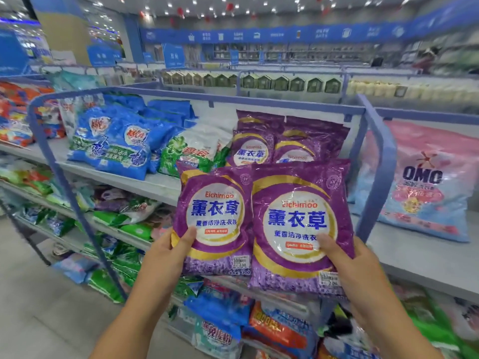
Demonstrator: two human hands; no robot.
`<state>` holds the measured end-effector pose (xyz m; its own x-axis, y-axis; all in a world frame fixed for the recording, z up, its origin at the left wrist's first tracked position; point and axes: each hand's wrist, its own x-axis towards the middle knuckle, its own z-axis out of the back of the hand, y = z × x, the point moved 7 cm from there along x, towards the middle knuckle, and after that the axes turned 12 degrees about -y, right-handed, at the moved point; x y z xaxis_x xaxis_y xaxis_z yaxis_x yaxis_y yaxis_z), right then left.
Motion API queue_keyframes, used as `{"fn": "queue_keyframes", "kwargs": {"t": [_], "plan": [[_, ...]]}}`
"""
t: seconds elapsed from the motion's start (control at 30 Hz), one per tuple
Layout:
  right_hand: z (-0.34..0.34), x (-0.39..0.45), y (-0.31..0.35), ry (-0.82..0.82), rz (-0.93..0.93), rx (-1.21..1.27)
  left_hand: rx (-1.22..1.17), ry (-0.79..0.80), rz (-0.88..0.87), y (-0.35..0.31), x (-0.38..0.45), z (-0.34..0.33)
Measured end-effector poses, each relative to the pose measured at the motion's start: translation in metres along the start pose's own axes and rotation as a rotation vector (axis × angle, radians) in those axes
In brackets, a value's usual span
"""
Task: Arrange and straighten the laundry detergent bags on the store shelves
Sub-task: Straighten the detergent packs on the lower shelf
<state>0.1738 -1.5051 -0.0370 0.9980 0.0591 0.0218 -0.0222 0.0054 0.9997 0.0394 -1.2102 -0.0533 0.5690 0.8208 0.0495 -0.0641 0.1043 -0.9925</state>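
I hold two purple Eichimoo detergent bags upright, side by side, in front of the top shelf (155, 183). My left hand (169, 246) grips the lower left edge of the left purple bag (215, 218), thumb on its front. My right hand (347, 255) grips the lower right of the right purple bag (300, 224), which overlaps the left one slightly. Behind them, more purple bags (282, 141) lean on the shelf against the back rail.
Blue bags (116, 141) and a green-white bag (194, 151) lie left of the purple stack. A blue metal divider (378, 164) separates a large pink OMO bag (425, 185) on the right. Lower shelves hold mixed, untidy bags. Aisle floor lies at lower left.
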Motion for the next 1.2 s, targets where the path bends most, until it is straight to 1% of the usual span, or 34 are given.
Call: {"fn": "queue_keyframes", "kwargs": {"t": [0.13, 0.23, 0.33, 0.4, 0.47, 0.53, 0.57, 0.63, 0.67, 0.73, 0.77, 0.8, 0.83, 0.87, 0.9, 0.93, 0.97, 1.0, 1.07, 1.2], "plan": [[-0.023, 0.049, 0.021, -0.062, 0.03, 0.099, -0.036, 0.012, -0.018, -0.022, 0.052, -0.024], [-0.032, 0.084, 0.036, -0.127, 0.046, 0.16, -0.039, 0.027, -0.065, -0.042, 0.093, -0.041], [-0.04, 0.111, 0.053, -0.183, 0.104, 0.16, -0.072, 0.109, -0.121, -0.067, 0.129, -0.067], [-0.044, 0.126, 0.058, -0.227, 0.123, 0.162, -0.085, 0.173, -0.141, -0.072, 0.158, -0.086], [-0.047, 0.141, 0.056, -0.294, 0.138, 0.113, -0.077, 0.262, -0.146, -0.07, 0.19, -0.107], [-0.052, 0.157, 0.039, -0.373, 0.131, -0.049, -0.013, 0.356, -0.131, -0.055, 0.216, -0.132], [-0.055, 0.161, 0.03, -0.406, 0.125, -0.194, 0.092, 0.393, -0.175, -0.047, 0.225, -0.144], [-0.059, 0.169, 0.008, -0.446, 0.129, -0.577, 0.322, 0.406, -0.343, -0.037, 0.237, -0.162], [-0.06, 0.169, 0.001, -0.471, 0.138, -0.74, 0.364, 0.409, -0.435, -0.034, 0.238, -0.169], [-0.064, 0.16, -0.001, -0.523, 0.175, -0.907, 0.491, 0.405, -0.595, -0.032, 0.234, -0.173], [-0.07, 0.152, 0.003, -0.522, 0.235, -0.961, 0.585, 0.383, -0.729, -0.033, 0.227, -0.172], [-0.079, 0.146, 0.006, -0.474, 0.304, -1.001, 0.655, 0.383, -0.866, -0.033, 0.218, -0.174], [-0.087, 0.142, 0.005, -0.391, 0.33, -1.003, 0.711, 0.431, -0.948, -0.031, 0.209, -0.178], [-0.098, 0.14, -0.001, -0.278, 0.312, -1.018, 0.774, 0.505, -0.97, -0.026, 0.201, -0.182], [-0.107, 0.138, -0.009, -0.176, 0.26, -1.085, 0.846, 0.578, -0.966, -0.016, 0.199, -0.189], [-0.111, 0.139, -0.018, -0.124, 0.236, -1.185, 0.912, 0.629, -0.974, -0.009, 0.199, -0.194], [-0.115, 0.14, -0.021, -0.116, 0.242, -1.277, 0.959, 0.658, -0.991, -0.006, 0.201, -0.199], [-0.117, 0.142, -0.023, -0.136, 0.249, -1.314, 0.972, 0.672, -1.0, -0.003, 0.204, -0.203], [-0.117, 0.147, -0.024, -0.172, 0.249, -1.318, 0.96, 0.697, -1.007, -0.003, 0.207, -0.206], [-0.117, 0.148, -0.022, -0.171, 0.192, -1.292, 0.912, 0.706, -1.013, -0.005, 0.208, -0.208]]}}
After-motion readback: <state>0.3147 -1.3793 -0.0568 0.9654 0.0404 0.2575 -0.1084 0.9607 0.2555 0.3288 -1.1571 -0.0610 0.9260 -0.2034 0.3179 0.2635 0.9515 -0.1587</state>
